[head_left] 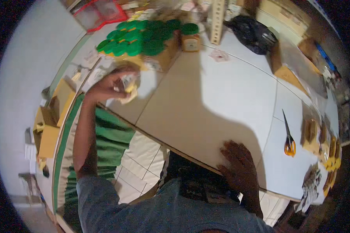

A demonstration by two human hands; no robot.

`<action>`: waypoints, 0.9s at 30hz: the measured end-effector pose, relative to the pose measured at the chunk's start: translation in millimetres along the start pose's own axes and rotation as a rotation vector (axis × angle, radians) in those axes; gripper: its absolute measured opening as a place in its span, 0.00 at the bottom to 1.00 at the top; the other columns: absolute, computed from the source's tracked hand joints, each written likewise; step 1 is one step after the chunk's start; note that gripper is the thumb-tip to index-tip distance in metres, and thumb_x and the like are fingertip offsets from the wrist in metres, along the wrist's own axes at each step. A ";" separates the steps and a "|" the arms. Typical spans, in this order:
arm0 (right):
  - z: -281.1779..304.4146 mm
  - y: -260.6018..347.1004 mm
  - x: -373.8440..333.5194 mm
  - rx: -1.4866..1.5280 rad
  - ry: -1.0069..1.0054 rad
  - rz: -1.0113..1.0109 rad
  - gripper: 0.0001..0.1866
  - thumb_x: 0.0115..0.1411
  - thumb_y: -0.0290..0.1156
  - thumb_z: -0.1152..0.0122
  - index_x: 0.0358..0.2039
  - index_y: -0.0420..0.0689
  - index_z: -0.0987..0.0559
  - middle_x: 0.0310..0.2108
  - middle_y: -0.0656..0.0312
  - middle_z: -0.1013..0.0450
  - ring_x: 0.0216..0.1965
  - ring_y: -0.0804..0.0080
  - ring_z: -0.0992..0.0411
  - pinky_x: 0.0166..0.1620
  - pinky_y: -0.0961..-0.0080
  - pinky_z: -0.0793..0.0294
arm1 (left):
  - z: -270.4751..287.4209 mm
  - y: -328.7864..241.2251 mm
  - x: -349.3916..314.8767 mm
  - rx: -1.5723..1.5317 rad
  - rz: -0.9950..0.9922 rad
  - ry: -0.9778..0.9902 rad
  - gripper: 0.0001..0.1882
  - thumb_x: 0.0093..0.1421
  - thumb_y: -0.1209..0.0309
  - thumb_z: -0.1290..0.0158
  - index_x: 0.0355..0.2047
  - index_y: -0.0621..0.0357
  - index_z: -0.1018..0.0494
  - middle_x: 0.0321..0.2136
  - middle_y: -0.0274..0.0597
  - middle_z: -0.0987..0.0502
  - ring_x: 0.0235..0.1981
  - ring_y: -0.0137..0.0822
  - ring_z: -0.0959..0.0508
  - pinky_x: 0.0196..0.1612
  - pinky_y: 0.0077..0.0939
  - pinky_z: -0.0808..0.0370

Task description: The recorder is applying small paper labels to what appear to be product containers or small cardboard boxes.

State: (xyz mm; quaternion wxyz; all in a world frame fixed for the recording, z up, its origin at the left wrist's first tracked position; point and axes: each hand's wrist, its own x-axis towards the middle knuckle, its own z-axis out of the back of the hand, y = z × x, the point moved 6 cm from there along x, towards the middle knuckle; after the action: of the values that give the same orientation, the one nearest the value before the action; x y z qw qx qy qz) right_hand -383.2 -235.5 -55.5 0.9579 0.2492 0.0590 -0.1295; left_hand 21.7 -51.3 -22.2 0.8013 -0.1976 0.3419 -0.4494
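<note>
A grey shirt (163, 213) closest, and the left hand (107, 83) grips a blurred pale-yellow item (131, 95) over the surface's (175, 112) left end, while the right hand (238, 165) spreads loosely by the near edge!

Scissors (290, 148): orange handles, narrow dark blades, lying at right
Bag (252, 35): black, crumpled, near the post
Post (217, 23): pale, upright, perforated
Cloth (311, 186): crumpled, near right corner
Curtain (111, 132): green, gathered in folds
Floor (142, 157): pale tiles
Box (49, 140): cardboard, far left
Case (99, 16): clear, red-edged, far side
</note>
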 end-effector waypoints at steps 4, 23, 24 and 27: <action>-9.7 38.4 42.2 0.203 -0.066 0.318 0.25 0.61 0.42 0.40 0.56 0.45 0.27 0.60 0.54 0.34 0.64 0.56 0.40 0.67 0.56 0.46 | -11.8 16.2 -101.5 0.566 -0.154 -0.151 0.41 0.40 0.79 0.35 0.59 0.52 0.34 0.64 0.47 0.43 0.63 0.42 0.39 0.48 0.28 0.24; 63.7 -53.1 174.0 0.097 -0.366 0.382 0.30 0.51 0.36 0.28 0.54 0.46 0.26 0.56 0.55 0.30 0.58 0.54 0.33 0.61 0.63 0.34 | -73.7 -49.2 -478.7 0.358 0.736 -0.592 0.37 0.50 0.61 0.36 0.60 0.53 0.35 0.61 0.48 0.35 0.63 0.48 0.37 0.65 0.42 0.42; 67.5 -95.0 174.3 -0.037 -0.351 0.230 0.31 0.49 0.38 0.26 0.54 0.46 0.25 0.59 0.54 0.33 0.62 0.53 0.38 0.64 0.61 0.39 | -70.7 -46.3 -471.7 0.302 0.687 -0.622 0.33 0.45 0.72 0.38 0.55 0.56 0.32 0.58 0.50 0.32 0.60 0.49 0.34 0.62 0.42 0.38; 61.3 -196.5 133.1 -0.051 -0.016 -0.088 0.54 0.42 0.52 0.24 0.67 0.51 0.41 0.65 0.50 0.42 0.66 0.48 0.46 0.66 0.55 0.44 | -52.4 -39.5 -419.8 0.250 0.598 -0.718 0.23 0.43 0.86 0.43 0.42 0.61 0.26 0.47 0.51 0.25 0.52 0.47 0.26 0.56 0.38 0.31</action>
State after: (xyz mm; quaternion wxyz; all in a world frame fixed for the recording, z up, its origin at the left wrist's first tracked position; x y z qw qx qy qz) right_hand -307.1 -460.3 -116.7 0.9578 0.2207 0.0656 -0.1722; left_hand -191.4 286.8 121.8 0.9804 -0.1354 0.0289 -0.1404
